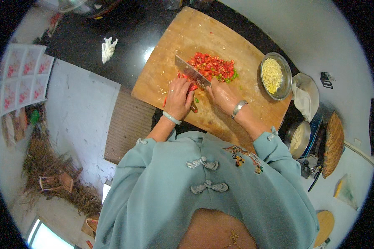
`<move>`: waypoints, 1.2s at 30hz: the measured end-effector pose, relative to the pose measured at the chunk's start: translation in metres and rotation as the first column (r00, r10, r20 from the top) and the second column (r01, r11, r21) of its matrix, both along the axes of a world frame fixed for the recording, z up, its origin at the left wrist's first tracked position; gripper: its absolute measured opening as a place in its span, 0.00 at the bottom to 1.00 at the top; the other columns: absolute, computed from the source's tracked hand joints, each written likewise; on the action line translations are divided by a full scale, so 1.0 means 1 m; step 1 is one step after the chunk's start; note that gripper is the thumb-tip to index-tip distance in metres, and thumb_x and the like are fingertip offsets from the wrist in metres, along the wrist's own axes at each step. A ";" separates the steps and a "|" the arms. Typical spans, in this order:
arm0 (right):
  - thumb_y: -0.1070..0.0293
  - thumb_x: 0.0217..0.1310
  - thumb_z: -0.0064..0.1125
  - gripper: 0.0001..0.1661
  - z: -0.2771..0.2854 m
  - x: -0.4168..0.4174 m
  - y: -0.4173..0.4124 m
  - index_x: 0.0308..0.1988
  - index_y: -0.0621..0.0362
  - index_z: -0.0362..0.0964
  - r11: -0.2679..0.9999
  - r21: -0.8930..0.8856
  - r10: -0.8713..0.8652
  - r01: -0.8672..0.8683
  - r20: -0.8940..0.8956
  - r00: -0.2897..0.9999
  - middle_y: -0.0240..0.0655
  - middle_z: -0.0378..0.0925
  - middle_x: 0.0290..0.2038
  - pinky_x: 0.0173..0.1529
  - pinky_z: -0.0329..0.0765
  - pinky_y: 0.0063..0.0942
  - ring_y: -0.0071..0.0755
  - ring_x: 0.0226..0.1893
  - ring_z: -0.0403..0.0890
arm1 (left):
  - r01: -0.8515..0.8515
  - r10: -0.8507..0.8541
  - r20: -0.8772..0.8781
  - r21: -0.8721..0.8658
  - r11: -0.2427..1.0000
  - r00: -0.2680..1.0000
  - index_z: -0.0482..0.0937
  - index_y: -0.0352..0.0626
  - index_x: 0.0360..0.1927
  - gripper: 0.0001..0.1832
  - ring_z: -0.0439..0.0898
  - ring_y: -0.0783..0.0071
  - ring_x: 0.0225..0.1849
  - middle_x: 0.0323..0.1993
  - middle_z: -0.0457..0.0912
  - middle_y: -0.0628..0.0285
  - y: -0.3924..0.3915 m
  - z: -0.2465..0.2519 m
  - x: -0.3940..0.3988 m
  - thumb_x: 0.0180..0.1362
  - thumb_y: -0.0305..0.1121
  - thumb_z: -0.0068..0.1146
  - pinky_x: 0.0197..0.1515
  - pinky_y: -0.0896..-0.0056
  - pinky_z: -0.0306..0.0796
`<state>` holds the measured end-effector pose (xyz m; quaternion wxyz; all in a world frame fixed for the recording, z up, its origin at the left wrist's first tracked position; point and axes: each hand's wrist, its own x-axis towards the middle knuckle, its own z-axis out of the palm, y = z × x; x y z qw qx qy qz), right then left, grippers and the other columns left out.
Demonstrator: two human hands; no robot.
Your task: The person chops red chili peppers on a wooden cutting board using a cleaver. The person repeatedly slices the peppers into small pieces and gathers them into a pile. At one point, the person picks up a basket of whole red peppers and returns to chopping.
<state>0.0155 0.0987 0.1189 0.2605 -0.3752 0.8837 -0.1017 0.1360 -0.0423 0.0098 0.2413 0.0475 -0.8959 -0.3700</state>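
Note:
A large wooden cutting board (162,59) lies on the black countertop. My right hand (223,96) grips a cleaver (191,71) near its handle, which the hand hides; the blade stands on the board, pointing up and left. Just left of the blade, my left hand (179,98) presses on whole red chili peppers (192,87), its fingers close to the steel. A brown wooden piece, perhaps a handle, shows under that hand. Beyond the blade lies a pile of chopped red chilies (213,65) with some green pieces. Small pale bits are scattered on the wood.
A glass bowl of chopped pale yellow pieces (272,74) sits on the board's right edge. Right of it are a white cloth (303,93), a metal pot (300,140) and a woven basket (334,144). A crumpled white tissue (108,49) lies on the counter at left.

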 end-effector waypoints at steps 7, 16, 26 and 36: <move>0.68 0.64 0.44 0.11 -0.046 0.021 -0.001 0.38 0.66 0.68 0.999 -0.034 0.030 -0.033 -0.094 0.995 0.55 0.79 0.25 0.32 0.78 0.49 0.58 0.28 0.83 | 0.011 -0.011 0.070 0.004 1.000 0.997 0.73 0.32 0.47 0.18 0.69 0.44 0.55 0.51 0.72 0.46 0.001 -0.005 -0.001 0.53 0.25 0.59 0.63 0.49 0.62; 0.61 0.67 0.48 0.16 -0.005 0.001 -0.001 0.37 0.65 0.71 1.000 -0.006 -0.003 0.003 0.007 1.000 0.56 0.79 0.28 0.37 0.77 0.50 0.60 0.32 0.82 | -0.026 0.026 0.009 0.010 1.000 1.000 0.73 0.33 0.47 0.17 0.70 0.44 0.54 0.51 0.72 0.46 0.001 -0.008 0.001 0.53 0.24 0.59 0.60 0.50 0.65; 0.60 0.68 0.48 0.16 -0.045 0.032 -0.011 0.38 0.64 0.69 0.997 -0.004 -0.075 0.075 -0.032 0.997 0.55 0.80 0.29 0.36 0.78 0.50 0.57 0.33 0.83 | -0.024 0.024 0.047 0.003 1.000 0.999 0.73 0.34 0.48 0.17 0.69 0.44 0.56 0.51 0.72 0.47 0.002 -0.011 0.000 0.54 0.26 0.60 0.62 0.49 0.63; 0.60 0.66 0.52 0.18 -0.011 0.016 0.014 0.37 0.68 0.69 0.989 -0.126 -0.082 0.078 -0.028 0.996 0.58 0.78 0.27 0.36 0.76 0.51 0.61 0.31 0.80 | -0.069 0.068 -0.016 -0.061 0.996 0.998 0.74 0.39 0.48 0.20 0.68 0.47 0.57 0.52 0.72 0.52 0.004 0.006 0.013 0.51 0.31 0.64 0.64 0.45 0.59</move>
